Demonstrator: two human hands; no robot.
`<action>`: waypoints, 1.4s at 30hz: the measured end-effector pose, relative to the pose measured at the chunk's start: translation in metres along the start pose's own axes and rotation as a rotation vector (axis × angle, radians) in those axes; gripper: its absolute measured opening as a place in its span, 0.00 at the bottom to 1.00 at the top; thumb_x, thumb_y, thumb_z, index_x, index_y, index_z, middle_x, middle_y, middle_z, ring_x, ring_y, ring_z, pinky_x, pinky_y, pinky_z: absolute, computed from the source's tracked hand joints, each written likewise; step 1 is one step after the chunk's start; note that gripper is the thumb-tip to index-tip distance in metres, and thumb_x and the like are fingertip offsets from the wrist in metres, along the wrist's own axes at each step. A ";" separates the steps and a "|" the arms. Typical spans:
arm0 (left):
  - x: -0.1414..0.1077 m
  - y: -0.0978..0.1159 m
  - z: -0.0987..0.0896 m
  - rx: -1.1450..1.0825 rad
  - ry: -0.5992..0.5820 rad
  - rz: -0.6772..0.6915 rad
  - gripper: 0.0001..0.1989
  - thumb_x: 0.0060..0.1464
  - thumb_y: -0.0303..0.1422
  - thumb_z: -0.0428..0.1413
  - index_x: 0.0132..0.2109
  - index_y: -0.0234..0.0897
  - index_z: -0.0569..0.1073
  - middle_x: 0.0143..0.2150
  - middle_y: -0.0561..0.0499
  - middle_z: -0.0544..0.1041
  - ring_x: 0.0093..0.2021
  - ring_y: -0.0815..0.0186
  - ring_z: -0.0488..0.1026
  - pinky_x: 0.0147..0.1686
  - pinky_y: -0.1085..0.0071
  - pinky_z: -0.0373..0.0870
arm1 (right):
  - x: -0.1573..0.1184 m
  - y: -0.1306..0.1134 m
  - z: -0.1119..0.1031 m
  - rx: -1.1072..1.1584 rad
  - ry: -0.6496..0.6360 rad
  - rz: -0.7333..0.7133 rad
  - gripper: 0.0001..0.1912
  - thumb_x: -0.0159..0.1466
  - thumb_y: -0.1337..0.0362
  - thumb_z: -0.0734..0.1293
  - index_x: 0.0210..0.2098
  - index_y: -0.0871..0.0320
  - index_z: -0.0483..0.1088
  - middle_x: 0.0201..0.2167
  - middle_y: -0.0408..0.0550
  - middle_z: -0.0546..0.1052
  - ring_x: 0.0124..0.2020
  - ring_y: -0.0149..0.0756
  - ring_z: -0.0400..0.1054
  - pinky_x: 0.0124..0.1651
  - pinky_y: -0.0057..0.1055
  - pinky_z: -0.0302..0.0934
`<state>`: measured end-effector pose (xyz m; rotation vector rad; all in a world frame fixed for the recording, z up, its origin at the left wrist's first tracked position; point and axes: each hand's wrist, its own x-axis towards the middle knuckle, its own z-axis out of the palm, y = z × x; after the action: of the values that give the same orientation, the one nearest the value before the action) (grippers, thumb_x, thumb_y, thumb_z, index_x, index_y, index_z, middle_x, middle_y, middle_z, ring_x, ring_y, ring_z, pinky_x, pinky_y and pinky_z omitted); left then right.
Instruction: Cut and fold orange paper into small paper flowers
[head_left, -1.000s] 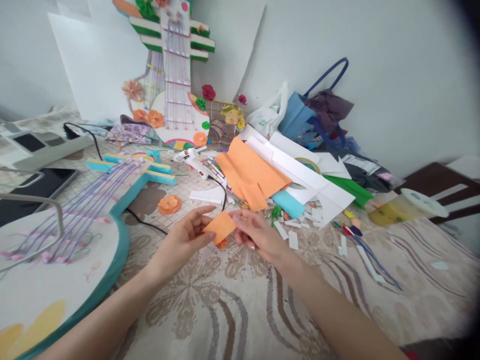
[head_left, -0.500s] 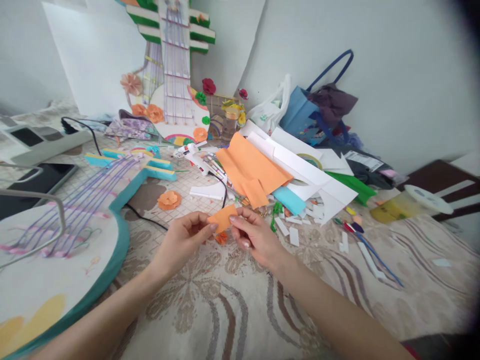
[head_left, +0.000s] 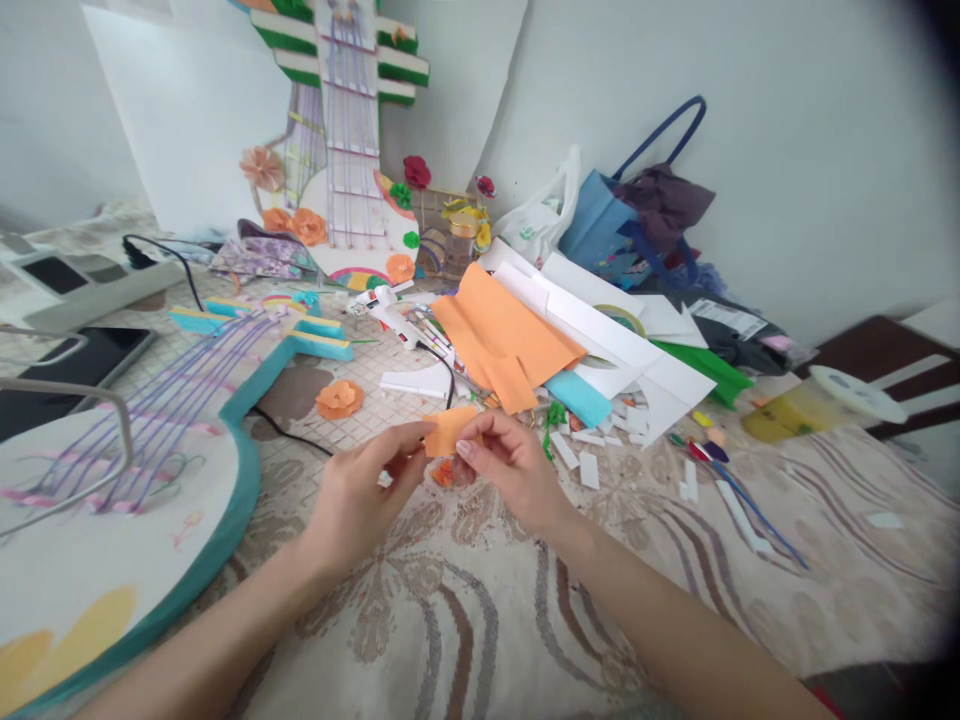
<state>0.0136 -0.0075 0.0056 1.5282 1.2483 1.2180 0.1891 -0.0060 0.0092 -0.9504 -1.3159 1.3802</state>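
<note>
Small piece of orange paper (head_left: 448, 432), one: plain-coloured, roughly four-sided, its outline partly covered at both ends, so exact shape and any fold cannot be told. Pose: broad face towards the viewer, longer side running crosswise, upper edge rising slightly to the right. Location: pinched at its left end by the fingers of the left hand (head_left: 371, 478), at its right by those of the right hand (head_left: 517, 472), over the worktop (head_left: 360, 650).

The paper piece (head_left: 447, 433) is between the left hand (head_left: 369, 485) and right hand (head_left: 519, 470), above the tablecloth (head_left: 517, 630). The guitar model (head_left: 97, 570) lies left. The glue gun (head_left: 397, 318) lies far, left of the paper sheets (head_left: 517, 330); the tote bag (head_left: 595, 225) stands behind them.
</note>
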 end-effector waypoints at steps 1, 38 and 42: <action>0.000 0.001 0.001 -0.012 -0.023 -0.009 0.12 0.45 0.28 0.61 0.39 0.44 0.78 0.30 0.52 0.78 0.28 0.66 0.71 0.32 0.74 0.65 | 0.000 0.000 0.000 -0.019 0.003 -0.001 0.07 0.59 0.60 0.66 0.31 0.57 0.66 0.24 0.41 0.70 0.24 0.28 0.66 0.30 0.27 0.63; 0.012 -0.004 0.003 -0.258 -0.314 -0.150 0.07 0.51 0.33 0.58 0.30 0.34 0.68 0.29 0.53 0.73 0.31 0.68 0.71 0.35 0.71 0.68 | 0.004 0.007 -0.001 -0.134 -0.122 0.038 0.06 0.61 0.64 0.64 0.31 0.60 0.65 0.24 0.41 0.68 0.25 0.27 0.63 0.29 0.24 0.59; 0.012 -0.004 0.004 -0.276 -0.279 -0.189 0.08 0.50 0.33 0.58 0.30 0.34 0.67 0.28 0.53 0.73 0.31 0.68 0.71 0.35 0.71 0.68 | 0.004 0.005 0.000 -0.117 -0.128 0.056 0.06 0.61 0.64 0.64 0.31 0.60 0.65 0.24 0.41 0.69 0.25 0.27 0.63 0.29 0.24 0.59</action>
<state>0.0174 0.0054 0.0035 1.2947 0.9725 0.9711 0.1876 -0.0017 0.0044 -0.9975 -1.4897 1.4389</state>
